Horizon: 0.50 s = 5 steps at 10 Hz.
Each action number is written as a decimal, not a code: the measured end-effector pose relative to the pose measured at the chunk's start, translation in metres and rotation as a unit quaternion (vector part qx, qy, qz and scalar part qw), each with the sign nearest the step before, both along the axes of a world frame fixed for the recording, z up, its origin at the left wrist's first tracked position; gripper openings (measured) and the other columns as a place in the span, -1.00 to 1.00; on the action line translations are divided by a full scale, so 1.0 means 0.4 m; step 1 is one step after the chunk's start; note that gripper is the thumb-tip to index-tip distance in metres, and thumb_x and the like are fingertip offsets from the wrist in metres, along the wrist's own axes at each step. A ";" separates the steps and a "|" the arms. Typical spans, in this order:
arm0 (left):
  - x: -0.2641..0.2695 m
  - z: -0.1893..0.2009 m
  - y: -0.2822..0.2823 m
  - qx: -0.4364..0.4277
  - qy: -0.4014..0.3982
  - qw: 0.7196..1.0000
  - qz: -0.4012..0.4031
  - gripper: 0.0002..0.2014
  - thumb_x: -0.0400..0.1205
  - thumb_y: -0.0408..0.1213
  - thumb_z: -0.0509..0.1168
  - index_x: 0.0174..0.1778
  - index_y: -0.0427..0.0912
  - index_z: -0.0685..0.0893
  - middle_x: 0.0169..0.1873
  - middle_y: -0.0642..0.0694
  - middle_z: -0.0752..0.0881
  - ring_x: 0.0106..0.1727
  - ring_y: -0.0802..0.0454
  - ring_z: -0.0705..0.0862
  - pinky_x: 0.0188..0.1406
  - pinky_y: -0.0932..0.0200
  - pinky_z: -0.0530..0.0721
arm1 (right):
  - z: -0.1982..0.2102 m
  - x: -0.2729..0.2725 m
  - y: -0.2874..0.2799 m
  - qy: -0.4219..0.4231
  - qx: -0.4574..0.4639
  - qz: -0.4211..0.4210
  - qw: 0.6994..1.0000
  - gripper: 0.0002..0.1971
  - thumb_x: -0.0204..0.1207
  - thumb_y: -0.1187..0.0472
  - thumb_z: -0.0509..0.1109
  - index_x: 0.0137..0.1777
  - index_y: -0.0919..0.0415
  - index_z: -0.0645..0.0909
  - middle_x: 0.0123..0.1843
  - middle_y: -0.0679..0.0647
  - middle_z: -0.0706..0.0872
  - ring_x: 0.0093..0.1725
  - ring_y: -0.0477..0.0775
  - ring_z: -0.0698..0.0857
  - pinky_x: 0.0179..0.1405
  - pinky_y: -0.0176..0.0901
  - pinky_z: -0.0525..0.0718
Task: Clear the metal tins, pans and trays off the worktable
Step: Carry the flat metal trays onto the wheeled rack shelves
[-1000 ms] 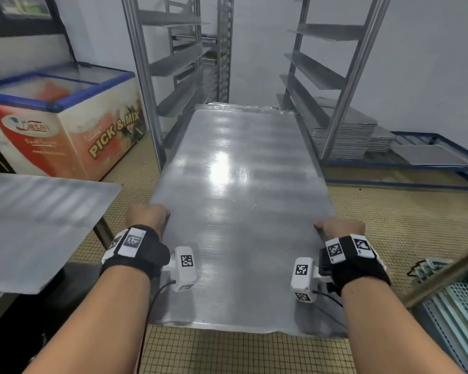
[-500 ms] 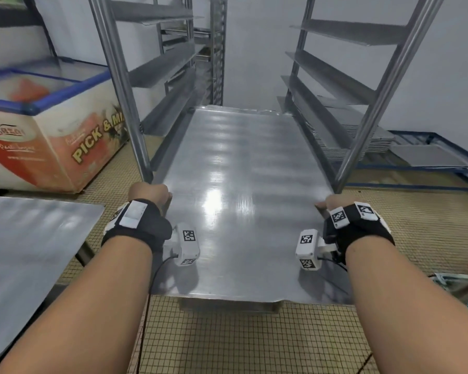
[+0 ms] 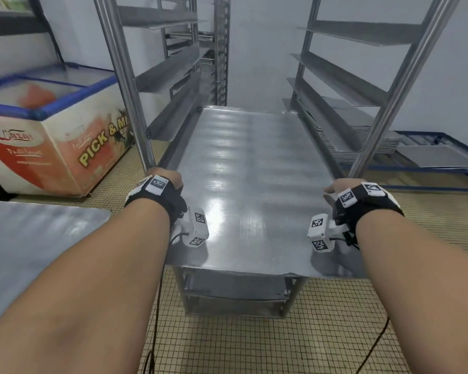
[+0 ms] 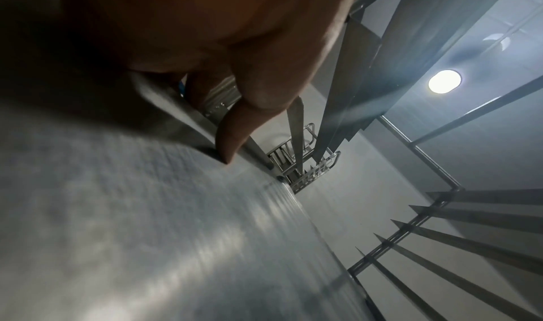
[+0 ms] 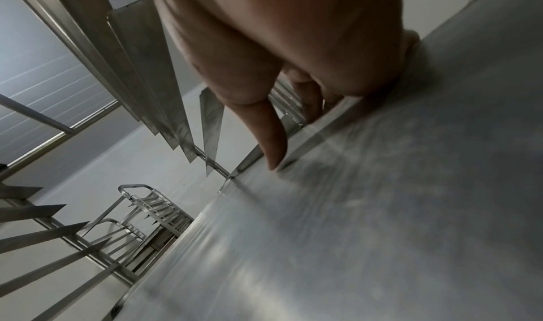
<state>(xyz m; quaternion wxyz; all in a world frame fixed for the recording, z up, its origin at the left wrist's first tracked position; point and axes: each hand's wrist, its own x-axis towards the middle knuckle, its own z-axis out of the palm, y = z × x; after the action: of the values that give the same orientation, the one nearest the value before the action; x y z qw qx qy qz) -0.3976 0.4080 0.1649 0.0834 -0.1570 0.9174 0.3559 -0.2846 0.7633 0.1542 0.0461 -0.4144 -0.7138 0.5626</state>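
Observation:
A large flat metal tray (image 3: 249,184) lies lengthwise between the side rails of a steel rack (image 3: 125,85), its near end sticking out toward me. My left hand (image 3: 168,182) grips the tray's left edge, thumb (image 4: 235,138) on top of the tray (image 4: 147,233) and fingers curled under. On the opposite edge my right hand (image 3: 335,188) holds the tray in the same way, thumb (image 5: 270,135) pressed on the sheet (image 5: 382,210). A second metal tray (image 3: 30,252) lies at the lower left on the worktable.
The rack's angled rails (image 3: 333,87) line both sides above the tray, with lower shelves (image 3: 235,290) beneath it. A chest freezer (image 3: 52,130) stands left. Stacked trays (image 3: 368,141) sit on a blue floor frame (image 3: 443,163) at right. Tiled floor (image 3: 281,341) lies below.
Both hands have carried the tray forward into the rack, so its far end now lies deep between the rails. The worktable tray has slid back to my lower left.

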 end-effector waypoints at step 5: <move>0.277 0.115 -0.019 -0.187 -0.061 0.938 -0.287 -0.21 0.43 0.40 0.43 0.30 -0.24 0.72 0.17 -0.14 0.76 0.13 -0.13 0.71 0.14 0.01 0.64 | 0.110 0.205 -0.169 -0.082 0.195 0.160 0.964 -0.35 0.38 0.03 0.66 0.31 0.47 0.59 0.18 0.29 0.73 0.18 0.28 0.71 0.15 -0.02 0.63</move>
<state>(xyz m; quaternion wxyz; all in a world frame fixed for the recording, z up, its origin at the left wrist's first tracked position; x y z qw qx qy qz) -0.2870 0.4002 0.2110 0.2068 0.0790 0.9666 0.1289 -0.2025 0.6956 0.1983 -0.0228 -0.3228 -0.8680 0.3767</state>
